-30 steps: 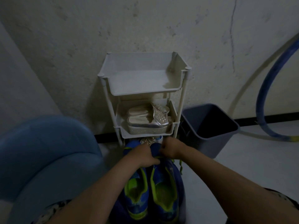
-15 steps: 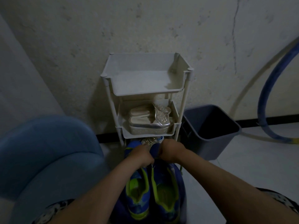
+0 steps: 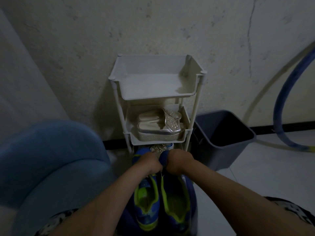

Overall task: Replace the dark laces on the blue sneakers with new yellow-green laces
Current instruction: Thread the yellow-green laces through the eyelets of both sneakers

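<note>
Before the rack [image 3: 190, 95], blue sneakers [image 3: 147, 214], yellow-green linings, side by side

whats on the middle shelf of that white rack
A pair of silver sandals with studded straps sits on the middle shelf. The top shelf overhangs its back, so anything behind them cannot be seen.

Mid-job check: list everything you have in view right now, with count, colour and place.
blue sneakers: two, blue with yellow-green lining, side by side between the forearms
rack: one, white, three tiers, against the wall
sandals: one pair, silver, middle tier
bin: one, grey, on the floor right of the rack
hoop: one, blue, leaning on the wall, far right
seat: one, blue, left
left hand, right hand: curled over the sneakers' fronts; grip hidden
</note>
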Available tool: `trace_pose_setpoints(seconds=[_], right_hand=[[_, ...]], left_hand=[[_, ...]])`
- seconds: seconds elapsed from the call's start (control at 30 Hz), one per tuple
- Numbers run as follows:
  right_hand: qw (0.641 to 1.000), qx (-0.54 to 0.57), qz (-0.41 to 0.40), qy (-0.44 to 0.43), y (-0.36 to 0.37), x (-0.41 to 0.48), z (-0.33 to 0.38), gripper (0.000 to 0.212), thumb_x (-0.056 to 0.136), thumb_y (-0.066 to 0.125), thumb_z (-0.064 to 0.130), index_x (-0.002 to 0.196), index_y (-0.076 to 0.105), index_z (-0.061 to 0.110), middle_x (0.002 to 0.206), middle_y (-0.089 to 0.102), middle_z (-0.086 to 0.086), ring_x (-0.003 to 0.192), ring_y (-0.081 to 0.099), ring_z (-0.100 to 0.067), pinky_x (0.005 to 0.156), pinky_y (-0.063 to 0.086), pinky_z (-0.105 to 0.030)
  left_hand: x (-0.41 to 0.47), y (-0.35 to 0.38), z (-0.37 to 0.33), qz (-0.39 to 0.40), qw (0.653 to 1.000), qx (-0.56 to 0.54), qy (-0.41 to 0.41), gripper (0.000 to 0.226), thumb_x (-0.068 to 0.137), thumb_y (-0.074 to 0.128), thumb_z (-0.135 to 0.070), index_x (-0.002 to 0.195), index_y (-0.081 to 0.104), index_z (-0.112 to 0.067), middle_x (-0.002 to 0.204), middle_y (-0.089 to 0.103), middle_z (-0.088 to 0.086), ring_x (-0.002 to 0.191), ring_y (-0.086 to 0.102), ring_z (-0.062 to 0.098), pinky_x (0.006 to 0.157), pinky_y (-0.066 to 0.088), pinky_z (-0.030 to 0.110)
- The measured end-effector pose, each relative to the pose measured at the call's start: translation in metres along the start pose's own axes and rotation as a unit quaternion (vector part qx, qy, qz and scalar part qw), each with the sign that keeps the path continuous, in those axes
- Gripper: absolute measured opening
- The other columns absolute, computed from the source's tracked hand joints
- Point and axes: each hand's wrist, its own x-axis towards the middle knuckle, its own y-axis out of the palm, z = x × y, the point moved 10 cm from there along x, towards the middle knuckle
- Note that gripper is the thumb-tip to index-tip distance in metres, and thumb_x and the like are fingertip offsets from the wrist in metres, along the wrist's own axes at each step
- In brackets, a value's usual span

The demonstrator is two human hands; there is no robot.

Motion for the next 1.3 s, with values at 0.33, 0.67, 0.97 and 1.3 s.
trace_pose_setpoints(seconds=[0.33, 0.67, 0.97, 1.3], right_hand=[[1.000, -0.001, -0.020, -0.007, 0.006, 0.006, 0.003, 0.043, 0.087, 0.061, 0.035, 0.125, 0.059, 0.016, 0.125, 0.060, -0.009, 0.115, 0.060, -0.028, 0.090, 0.050, -0.039], [0.998, 0.060, -0.026, 0.006, 0.010, 0.008, -0.006, 0.028, 0.092, 0.062, 0.030, 0.115, 0.063, 0.014, 0.117, 0.064, -0.010, 0.110, 0.062, -0.027, 0.091, 0.054, -0.038], [0.998, 0.057, -0.028, -0.005, 0.003, 0.013, -0.007, 0.021, 0.091, 0.058, 0.031, 0.101, 0.067, 0.016, 0.104, 0.067, -0.008, 0.098, 0.064, -0.025, 0.083, 0.054, -0.036], [0.977, 0.201, -0.047, -0.053, -0.002, 0.021, -0.003, 0.017, 0.086, 0.068, 0.026, 0.099, 0.075, 0.019, 0.100, 0.074, -0.004, 0.094, 0.067, -0.015, 0.082, 0.051, -0.028]], left_hand=[[0.003, 0.002, 0.002, -0.014, 0.999, -0.028, 0.006, 0.007, 0.076, 0.066, -0.020, 0.078, 0.062, -0.015, 0.083, 0.065, 0.007, 0.079, 0.063, 0.020, 0.061, 0.045, 0.025], [0.006, 0.000, -0.009, -0.049, 0.994, 0.055, 0.086, 0.018, 0.085, 0.061, -0.018, 0.101, 0.068, -0.012, 0.104, 0.068, 0.010, 0.099, 0.064, 0.028, 0.074, 0.046, 0.029], [0.001, -0.016, -0.015, -0.025, 0.982, 0.122, 0.142, 0.014, 0.092, 0.053, -0.018, 0.097, 0.066, -0.013, 0.109, 0.066, 0.010, 0.097, 0.062, 0.027, 0.075, 0.047, 0.034], [-0.006, -0.046, -0.012, -0.050, 0.982, -0.036, 0.179, 0.010, 0.092, 0.051, -0.019, 0.085, 0.056, -0.023, 0.088, 0.065, -0.002, 0.086, 0.063, 0.020, 0.079, 0.052, 0.040]])
